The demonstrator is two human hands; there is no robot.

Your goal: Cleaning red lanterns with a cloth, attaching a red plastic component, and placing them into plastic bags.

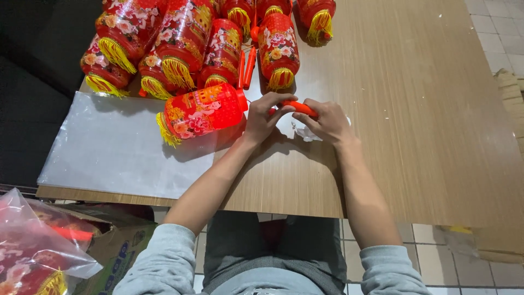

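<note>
On the wooden table point(415, 136), the left hand point(262, 117) and right hand point(326, 121) are both pinching closed on an orange handle stick point(297, 106) joined to a red lantern point(202, 112), apparently fitting it; seating it fully looks like what remains.

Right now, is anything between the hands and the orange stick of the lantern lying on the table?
No, nothing visible. Both hands already hold the orange stick: the left hand grips it near the lantern, the right hand farther out. The only thing close by is a crumpled bit of clear plastic under the right hand.
</note>
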